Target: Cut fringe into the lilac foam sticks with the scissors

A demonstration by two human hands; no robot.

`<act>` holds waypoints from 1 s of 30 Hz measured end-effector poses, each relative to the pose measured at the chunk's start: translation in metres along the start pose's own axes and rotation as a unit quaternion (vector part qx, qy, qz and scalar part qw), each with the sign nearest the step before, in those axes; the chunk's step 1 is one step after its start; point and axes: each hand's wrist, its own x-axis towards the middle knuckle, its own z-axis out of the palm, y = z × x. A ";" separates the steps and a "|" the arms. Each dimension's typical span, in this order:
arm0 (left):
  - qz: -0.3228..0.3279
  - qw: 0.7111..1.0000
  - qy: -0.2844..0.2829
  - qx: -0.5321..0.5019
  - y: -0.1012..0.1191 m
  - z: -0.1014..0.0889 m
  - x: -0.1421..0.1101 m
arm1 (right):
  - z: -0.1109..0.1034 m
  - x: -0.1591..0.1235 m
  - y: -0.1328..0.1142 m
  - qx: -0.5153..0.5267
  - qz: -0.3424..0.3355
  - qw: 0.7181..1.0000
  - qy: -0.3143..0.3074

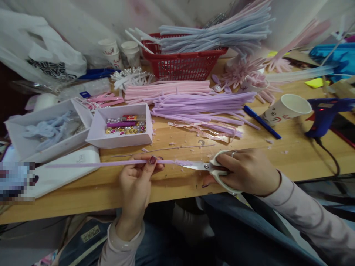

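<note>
Between thumb and fingers, my left hand [138,181] pinches a long lilac pipe cleaner [113,163] lying level above the table's front part. Its left end reaches over a white flat device, and its right end looks frayed. My right hand [249,171] has its fingers through the handles of white-handled scissors [195,166]. The blades point left and touch the frayed end of the pipe cleaner. Bits of lilac fluff lie on the wood around them. A thin bare strand [163,149] lies just behind the hands.
Two white boxes [122,142] hold beads and pale blue pieces. Behind lie bundles of lilac [199,105] and pink pipe cleaners [166,89], and a red basket [183,64] of pale blue ones. A blue pen [262,122], paper cup [288,109] and glue gun [323,116] stand right.
</note>
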 end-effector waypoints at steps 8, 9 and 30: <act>-0.003 1.000 0.011 0.011 0.001 0.000 -0.001 | -0.009 0.005 0.006 -0.036 0.020 0.999 0.035; -0.001 1.000 0.013 0.014 0.000 0.000 -0.001 | -0.009 0.006 0.007 -0.042 0.031 0.998 0.032; -0.012 0.997 -0.010 0.082 -0.002 -0.004 -0.002 | 0.002 0.008 -0.003 0.015 0.030 0.999 -0.029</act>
